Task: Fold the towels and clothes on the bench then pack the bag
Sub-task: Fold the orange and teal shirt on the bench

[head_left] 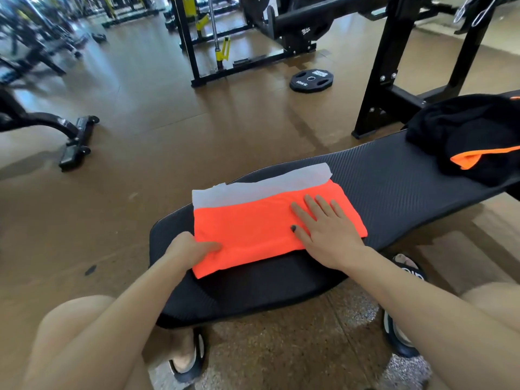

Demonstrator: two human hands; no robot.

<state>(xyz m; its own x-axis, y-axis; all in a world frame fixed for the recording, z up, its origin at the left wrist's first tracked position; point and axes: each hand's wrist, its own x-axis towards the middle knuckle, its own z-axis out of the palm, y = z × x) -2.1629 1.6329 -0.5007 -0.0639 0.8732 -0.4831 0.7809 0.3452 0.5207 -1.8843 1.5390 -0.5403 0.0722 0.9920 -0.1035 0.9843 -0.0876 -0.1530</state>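
Note:
A folded orange cloth (253,226) lies on the near end of the black padded bench (380,187), on top of a folded white cloth (261,187) whose far edge sticks out behind it. My right hand (323,229) lies flat on the orange cloth's right part, fingers straight. My left hand (191,249) grips the cloth's near left edge, thumb on top and fingers curled beneath. At the bench's far right end sits a black bag or garment (464,136) with an orange lining showing; I cannot tell which it is.
A black rack upright (388,80) stands behind the bench on the right. A 10 kg weight plate (311,80) lies on the brown floor beyond. Another machine's foot (76,142) is at the left. My knees and sandalled feet flank the bench's near end.

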